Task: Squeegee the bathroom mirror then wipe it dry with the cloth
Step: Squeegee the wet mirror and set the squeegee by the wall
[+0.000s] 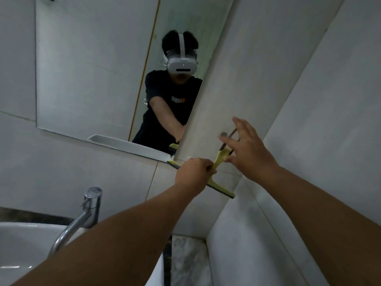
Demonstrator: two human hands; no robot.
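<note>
L hand point(192, 174) grips yellow squeegee point(218, 162) by wall hook point(223, 134); R hand point(247, 149) spread wide at hanging loop point(232, 139) — lift loop clear of hook w/ R, keep blade steady w/ L

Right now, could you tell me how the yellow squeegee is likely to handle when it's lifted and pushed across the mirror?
The squeegee is probably light: the left hand grips it alone near the head. Its thin handle and long blade look like rigid plastic, so it should stay stiff, with only the dark rubber edge flexing. The right hand is open by the cord loop at the handle's end.
</note>
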